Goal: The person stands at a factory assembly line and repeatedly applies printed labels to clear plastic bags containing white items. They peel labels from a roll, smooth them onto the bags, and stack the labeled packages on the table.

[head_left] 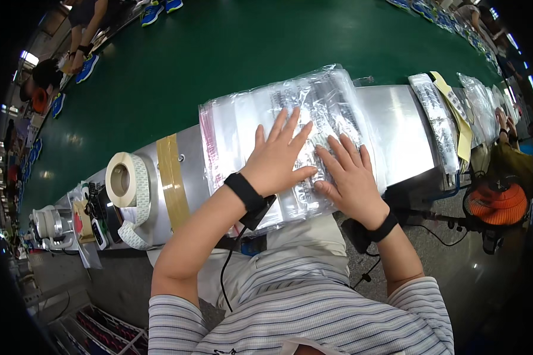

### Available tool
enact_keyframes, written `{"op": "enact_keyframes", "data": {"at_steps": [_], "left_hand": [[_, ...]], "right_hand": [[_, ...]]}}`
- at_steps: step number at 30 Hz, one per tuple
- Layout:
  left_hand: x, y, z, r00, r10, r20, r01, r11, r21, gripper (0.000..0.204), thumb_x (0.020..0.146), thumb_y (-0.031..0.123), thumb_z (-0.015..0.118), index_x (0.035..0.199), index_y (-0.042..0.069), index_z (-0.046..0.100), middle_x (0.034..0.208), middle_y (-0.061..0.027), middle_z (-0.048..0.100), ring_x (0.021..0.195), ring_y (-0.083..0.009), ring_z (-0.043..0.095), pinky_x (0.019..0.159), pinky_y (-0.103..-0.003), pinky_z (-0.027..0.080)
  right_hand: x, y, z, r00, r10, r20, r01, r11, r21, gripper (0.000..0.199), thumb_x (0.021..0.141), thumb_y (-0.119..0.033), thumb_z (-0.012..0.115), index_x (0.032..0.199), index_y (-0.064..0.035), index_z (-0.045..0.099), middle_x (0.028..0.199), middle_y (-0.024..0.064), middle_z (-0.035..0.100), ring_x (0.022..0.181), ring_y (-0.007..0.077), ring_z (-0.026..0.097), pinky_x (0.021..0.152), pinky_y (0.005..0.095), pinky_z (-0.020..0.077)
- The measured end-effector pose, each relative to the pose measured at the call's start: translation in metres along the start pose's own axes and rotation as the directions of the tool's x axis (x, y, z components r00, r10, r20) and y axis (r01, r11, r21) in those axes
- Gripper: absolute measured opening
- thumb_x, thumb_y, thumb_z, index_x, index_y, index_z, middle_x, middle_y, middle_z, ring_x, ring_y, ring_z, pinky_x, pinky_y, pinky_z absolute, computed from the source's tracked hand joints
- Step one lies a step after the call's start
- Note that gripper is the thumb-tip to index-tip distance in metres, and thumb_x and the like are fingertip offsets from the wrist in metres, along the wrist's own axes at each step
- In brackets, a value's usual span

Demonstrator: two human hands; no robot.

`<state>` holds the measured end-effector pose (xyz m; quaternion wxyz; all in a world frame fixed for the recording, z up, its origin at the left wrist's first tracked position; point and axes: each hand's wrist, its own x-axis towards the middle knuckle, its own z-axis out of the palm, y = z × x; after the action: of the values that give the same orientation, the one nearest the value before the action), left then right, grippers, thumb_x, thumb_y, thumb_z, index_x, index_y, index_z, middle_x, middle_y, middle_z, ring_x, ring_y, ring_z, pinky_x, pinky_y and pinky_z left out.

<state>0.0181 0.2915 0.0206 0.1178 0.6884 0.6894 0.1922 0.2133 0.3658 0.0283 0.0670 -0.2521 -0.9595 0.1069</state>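
Your left hand (276, 158) lay flat with the fingers spread, palm down on a stack of clear plastic bags (281, 142) that rested on the metal shelf (397, 133) in front of you. Your right hand (348, 177) lay just beside it, also open and flat, its fingertips pressing the same stack — neither hand gripped anything. The two hands sat close together, thumbs nearly meeting, over the nearer half of the bags. Each wrist wore a black strap (245, 192), and a thin cable hung down from the left one toward your lap. Well to the left of your left hand stood a roll of white labels (126, 183), on its side at the shelf's edge, with a band of tan tape (173, 180) across the metal between it and the bags. Beyond your fingertips ran the green conveyor belt (219, 53). To the right of your right hand, further along the shelf, lay more bags with a yellow strip (456, 115), and lower down stood an orange fan (496, 204).
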Motion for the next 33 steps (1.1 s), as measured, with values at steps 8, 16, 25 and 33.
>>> {"op": "enact_keyframes", "data": {"at_steps": [8,16,25,33], "left_hand": [[-0.255,-0.001,-0.07,0.632,-0.769,-0.095,0.121,0.219,-0.968,0.034,0.1,0.02,0.048,0.125,-0.002,0.054,0.119,-0.0135,0.063,0.107,-0.0197,0.061,0.089,-0.029,0.048],[-0.384,-0.058,0.057,-0.103,-0.984,-0.146,0.148,0.13,-0.98,0.06,0.088,0.008,0.062,0.14,-0.002,0.034,0.143,-0.0162,0.036,0.124,-0.0259,0.047,0.098,-0.036,0.044],[-0.364,-0.099,0.048,0.358,-0.913,0.197,0.261,-0.105,-0.96,0.023,0.092,0.01,0.06,0.113,0.0,0.063,0.104,-0.0053,0.068,0.09,-0.0114,0.064,0.08,-0.027,0.051],[-0.304,-0.03,-0.024,0.553,-0.833,0.009,-0.337,-0.233,-0.912,0.024,0.097,0.019,0.056,0.113,0.001,0.057,0.099,-0.0055,0.065,0.085,-0.0132,0.066,0.074,-0.029,0.057]], "right_hand": [[0.0,0.022,0.024,0.991,-0.061,-0.116,0.042,0.987,-0.155,0.063,0.094,-0.043,0.055,0.147,-0.0135,0.037,0.153,0.0179,0.029,0.143,0.0363,0.022,0.112,0.0574,0.0205],[0.027,-0.095,-0.007,0.896,-0.318,-0.309,0.385,0.905,0.183,0.033,0.091,-0.012,0.06,0.122,-0.0025,0.058,0.133,0.0165,0.053,0.125,0.034,0.05,0.102,0.0435,0.0399],[0.026,-0.206,0.021,0.721,-0.693,0.025,0.593,0.635,0.494,0.027,0.077,-0.008,0.072,0.103,-0.0036,0.065,0.106,0.0132,0.065,0.094,0.0313,0.063,0.08,0.0383,0.0518],[0.011,-0.219,0.071,0.642,-0.645,0.414,-0.058,0.497,0.866,0.027,0.091,-0.021,0.065,0.109,-0.001,0.062,0.099,0.0095,0.066,0.09,0.0214,0.063,0.083,0.0321,0.049]]}}
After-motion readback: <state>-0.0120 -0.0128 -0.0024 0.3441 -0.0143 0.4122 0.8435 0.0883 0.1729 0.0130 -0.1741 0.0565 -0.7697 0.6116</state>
